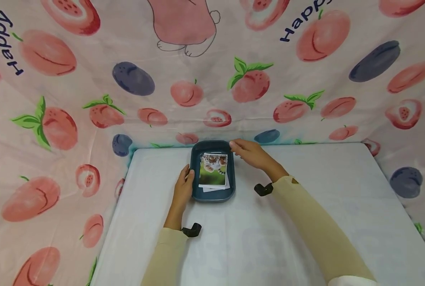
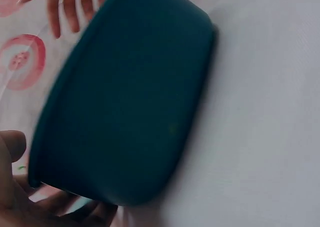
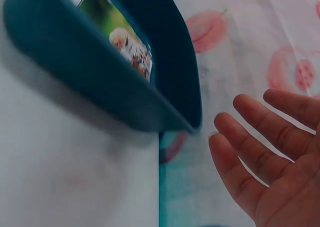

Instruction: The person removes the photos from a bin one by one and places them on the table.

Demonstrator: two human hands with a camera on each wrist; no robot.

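A dark teal tray (image 1: pixel 195 194) sits on the white table, longer from front to back than across. Inside it lies a small stack of picture cards (image 1: pixel 213 171), the top one showing a tiger cub over green grass. My left hand (image 1: pixel 184 183) is at the tray's left side; in the left wrist view its fingers (image 2: pixel 102 214) lie against the outer wall, thumb apart from them near the rim. Close by the far right corner is my right hand (image 1: pixel 251 154). The right wrist view shows its fingers (image 3: pixel 260 152) extended and spread, apart from the tray, holding nothing.
The white table (image 1: pixel 269 246) ends just behind the tray. A fruit-printed cloth (image 1: pixel 205 71) hangs behind and along both sides. Black wrist mounts (image 1: pixel 264 190) stick out from both wrists.
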